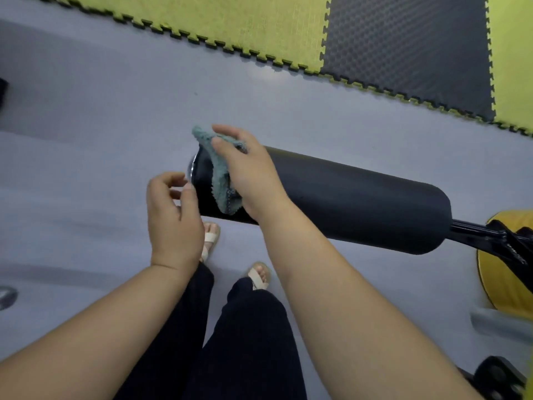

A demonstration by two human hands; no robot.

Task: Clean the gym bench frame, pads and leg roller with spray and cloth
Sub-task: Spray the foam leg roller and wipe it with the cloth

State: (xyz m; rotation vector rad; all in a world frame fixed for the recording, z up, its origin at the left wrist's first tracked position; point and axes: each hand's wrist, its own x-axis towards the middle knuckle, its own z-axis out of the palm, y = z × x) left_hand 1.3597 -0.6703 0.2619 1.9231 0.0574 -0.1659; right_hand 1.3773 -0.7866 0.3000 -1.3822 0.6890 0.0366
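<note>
**Wiping the end of the leg roller with a cloth**

Seen from above, looking down at the person's own arms, dark trousers and pale sandals (209,238) on a grey floor (101,111).

A long black leg roller (346,197) lies across the middle of the view, running from centre to right. The right hand (248,174) is curled over its left end, pressing a teal fluffy cloth (220,174) onto the padding, thumb on top of the fabric. The left hand (173,215) hovers just left of that end, beside the shiny end cap (191,168). Its fingers are loosely bent and hold nothing. Whether the thumb touches the cap is unclear.

This looks like the roller-wiping step, at the tip of the roller. The next move probably calls for sliding the cloth right along the padding, or round it, with the free hand steadying the roller if it turns.

At the right edge, a black frame bar (473,230) leaves the roller and meets a yellow pad (496,284), which is cut off. No spray bottle is in view. The rest of the bench is out of sight. The underside of the roller is hidden. Yellow and black puzzle mats (259,30) cover the far floor. Dark objects at the left edge and bottom right are too cropped to identify.
</note>
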